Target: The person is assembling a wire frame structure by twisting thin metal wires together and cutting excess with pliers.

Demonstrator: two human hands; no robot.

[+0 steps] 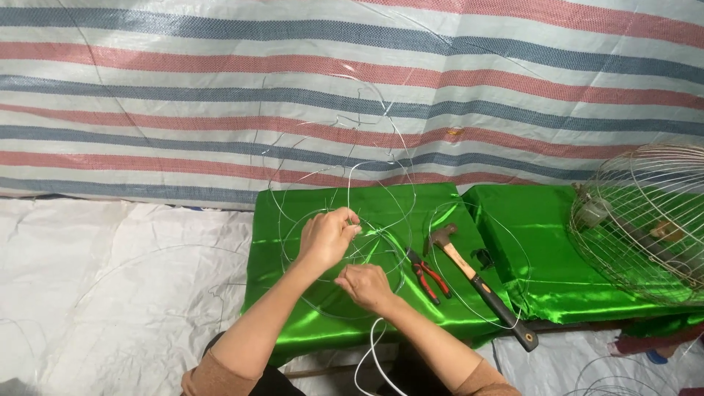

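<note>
While both hands work at it, the wire frame (345, 249) of thin silver rings and loose strands lies on the green satin cloth (308, 323) covering the tabletop. The left hand (328, 236) is closed, pinching a strand over the frame's middle; the right hand (365, 284), just nearer the person, grips another strand with curled fingers. Right of the frame lie red-handled pliers (429, 276), then a claw hammer (480, 284); farther right rests a round wire cage (645, 220).
</note>
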